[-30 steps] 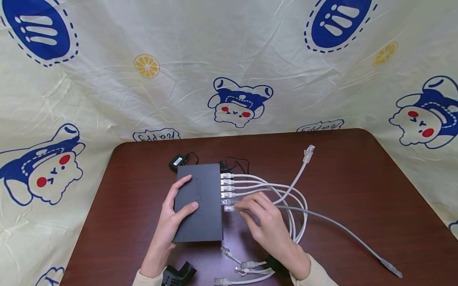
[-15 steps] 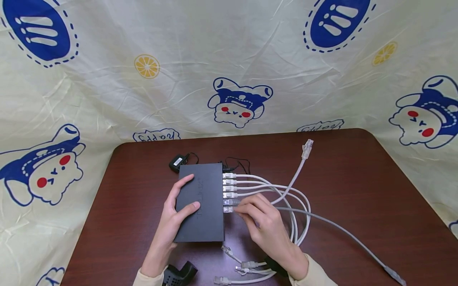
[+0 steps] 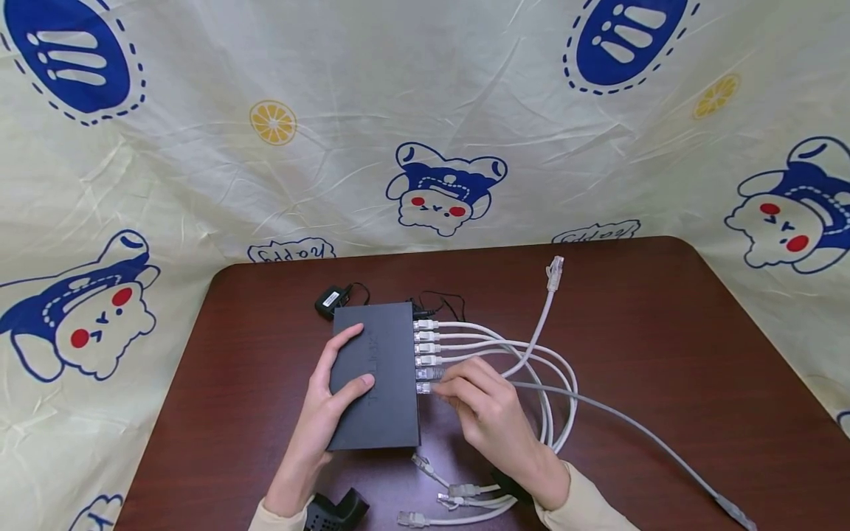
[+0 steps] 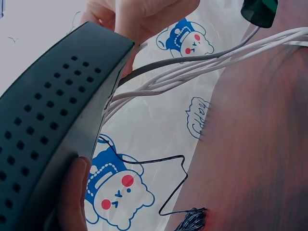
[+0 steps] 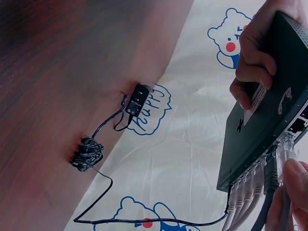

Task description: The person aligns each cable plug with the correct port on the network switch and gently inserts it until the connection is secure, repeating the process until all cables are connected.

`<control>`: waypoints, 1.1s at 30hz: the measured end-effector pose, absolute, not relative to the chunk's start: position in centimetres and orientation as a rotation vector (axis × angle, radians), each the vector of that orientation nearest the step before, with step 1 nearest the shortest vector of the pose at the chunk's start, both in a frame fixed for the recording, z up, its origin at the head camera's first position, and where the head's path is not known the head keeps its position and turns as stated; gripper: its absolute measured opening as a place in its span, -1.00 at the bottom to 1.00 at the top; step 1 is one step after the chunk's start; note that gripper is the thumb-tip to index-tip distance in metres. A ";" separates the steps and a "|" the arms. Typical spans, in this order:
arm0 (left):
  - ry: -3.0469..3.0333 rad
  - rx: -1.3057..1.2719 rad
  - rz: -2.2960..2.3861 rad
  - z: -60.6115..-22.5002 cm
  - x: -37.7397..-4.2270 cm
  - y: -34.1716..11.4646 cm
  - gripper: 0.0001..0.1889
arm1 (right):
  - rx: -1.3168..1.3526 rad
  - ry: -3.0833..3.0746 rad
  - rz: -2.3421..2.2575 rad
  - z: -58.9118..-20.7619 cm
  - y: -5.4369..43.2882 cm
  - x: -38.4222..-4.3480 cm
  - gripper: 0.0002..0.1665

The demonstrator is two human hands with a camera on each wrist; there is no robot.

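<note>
My left hand (image 3: 332,391) grips a dark network switch (image 3: 381,420) by its left side, thumb on top and other fingers underneath, as the right wrist view shows. Several white Ethernet cables (image 3: 474,338) and one grey Ethernet cable (image 3: 617,414) are plugged in along its right side. Just below the grey plug (image 3: 428,374), my right hand (image 3: 491,413) pinches an Ethernet plug (image 5: 286,144) with thumb and fingertips. That clear plug sits right at a port, beside bare ports (image 5: 299,124). A white cable with a free plug (image 3: 554,273) rises from behind my right hand.
A black power adapter (image 3: 330,301) and its bundled cord (image 5: 87,154) lie behind the switch on the brown table (image 3: 664,324). Several loose white cable ends (image 3: 413,520) lie near the front, beside a black wrist mount (image 3: 339,509). A printed cloth (image 3: 531,184) hangs behind.
The pinched plug has drawn closer to the switch's edge. The switch has shifted slightly right, and the white cable's free end has swung left.
</note>
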State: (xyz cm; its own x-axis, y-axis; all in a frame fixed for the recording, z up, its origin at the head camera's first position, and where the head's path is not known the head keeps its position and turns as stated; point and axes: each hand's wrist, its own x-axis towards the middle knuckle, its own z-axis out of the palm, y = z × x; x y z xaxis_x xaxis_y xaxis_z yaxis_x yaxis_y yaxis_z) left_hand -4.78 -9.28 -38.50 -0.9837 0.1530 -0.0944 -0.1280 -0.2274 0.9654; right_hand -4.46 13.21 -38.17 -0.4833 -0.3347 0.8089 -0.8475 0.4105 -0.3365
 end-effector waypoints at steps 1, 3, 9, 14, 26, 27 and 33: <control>1.834 0.026 2.328 -38.5 -4.8 -9.3 -0.39 | 1.006 -2.009 1.004 -38.2 13.2 -4.5 -0.65; 1.852 0.018 2.318 -38.5 -4.8 -9.2 -0.40 | 1.017 -1.998 1.009 -38.2 13.1 -4.7 -0.66; 1.882 0.018 2.298 -38.3 -4.7 -9.0 -0.41 | 1.037 -1.962 1.019 -38.2 12.9 -4.9 -0.74; 1.878 0.014 2.300 -38.4 -4.9 -9.0 -0.41 | 1.040 -1.964 1.024 -38.2 13.0 -5.0 -0.79; 1.860 0.012 2.365 -39.5 -5.3 -8.6 -0.42 | 1.018 -2.075 1.075 -38.9 13.8 -4.7 -0.82; 1.854 0.008 2.373 -39.6 -5.3 -8.5 -0.42 | 1.014 -2.082 1.075 -38.9 13.8 -4.6 -0.83; 1.842 -0.009 2.398 -39.8 -5.3 -8.4 -0.42 | 0.964 -2.112 1.075 -38.9 14.0 -4.3 -0.78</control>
